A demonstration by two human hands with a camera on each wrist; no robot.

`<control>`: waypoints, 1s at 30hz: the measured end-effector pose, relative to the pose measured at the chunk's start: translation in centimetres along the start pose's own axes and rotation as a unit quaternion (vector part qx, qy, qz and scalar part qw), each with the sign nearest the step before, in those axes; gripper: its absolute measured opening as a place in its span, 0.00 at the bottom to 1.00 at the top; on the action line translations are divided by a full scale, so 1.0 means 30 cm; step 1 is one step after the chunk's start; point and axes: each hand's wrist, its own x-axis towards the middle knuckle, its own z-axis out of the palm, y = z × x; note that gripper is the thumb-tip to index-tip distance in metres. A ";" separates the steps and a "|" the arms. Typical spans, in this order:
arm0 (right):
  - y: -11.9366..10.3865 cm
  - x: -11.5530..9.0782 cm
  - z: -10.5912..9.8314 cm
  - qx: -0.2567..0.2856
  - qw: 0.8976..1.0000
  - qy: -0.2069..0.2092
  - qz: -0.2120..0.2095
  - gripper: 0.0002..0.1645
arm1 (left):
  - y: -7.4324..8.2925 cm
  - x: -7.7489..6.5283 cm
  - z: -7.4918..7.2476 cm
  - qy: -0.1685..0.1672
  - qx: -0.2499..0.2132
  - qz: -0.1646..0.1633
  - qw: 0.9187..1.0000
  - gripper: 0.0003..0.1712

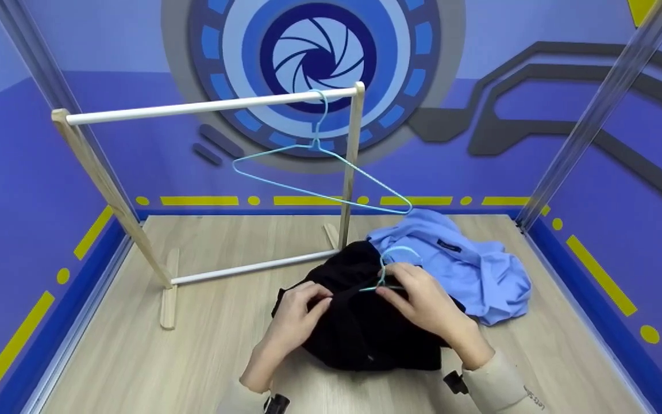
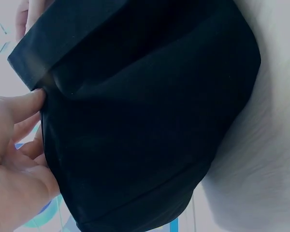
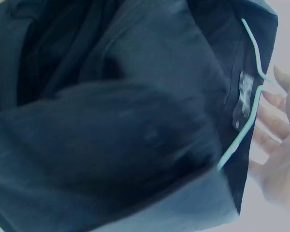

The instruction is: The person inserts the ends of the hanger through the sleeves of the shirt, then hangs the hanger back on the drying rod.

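A black garment (image 1: 365,345) lies bunched on the table between the two hands. My left hand (image 1: 296,316) pinches its edge between thumb and fingers; the left wrist view shows the same dark cloth (image 2: 135,125) stretching from the thumb. At its neck, just under the hook, my right hand (image 1: 431,302) grips a light-blue hanger (image 1: 383,270). Most of that hanger is hidden inside the black cloth. From the right wrist, the hanger's sloping arms (image 3: 241,137) show against the cloth beside a clear label (image 3: 242,99).
A rack with wooden posts (image 1: 110,190) and a white top rail (image 1: 216,106) stands at the left. Another light-blue hanger (image 1: 316,144) hangs bare near the rail's right end. Behind the black garment, a blue garment (image 1: 492,270) lies crumpled. Blue walls enclose the wood-look table (image 1: 112,356).
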 end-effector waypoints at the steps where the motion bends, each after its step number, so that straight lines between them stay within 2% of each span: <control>1: 0.001 -0.002 -0.005 0.004 1.000 0.000 0.005 0.12 | 0.000 -0.001 -0.004 0.003 -0.002 -0.002 1.000 0.02; 6: 0.014 -0.010 -0.034 0.016 1.000 0.008 0.024 0.12 | -0.001 -0.001 -0.026 0.017 -0.009 -0.020 1.000 0.02; 13: 0.053 -0.029 -0.075 0.072 0.996 0.040 0.042 0.27 | -0.008 -0.009 -0.060 0.033 -0.035 -0.043 0.998 0.03; 19: 0.090 -0.052 -0.084 0.107 0.991 0.058 0.057 0.26 | -0.013 -0.012 -0.080 0.047 -0.051 -0.049 0.996 0.03; 25: 0.086 -0.064 -0.097 0.134 0.986 0.055 0.081 0.26 | -0.011 -0.013 -0.097 0.065 -0.064 -0.067 0.994 0.03; 30: 0.116 -0.093 -0.105 0.139 0.986 0.009 0.087 0.25 | -0.018 -0.013 -0.114 0.087 -0.074 -0.078 0.990 0.03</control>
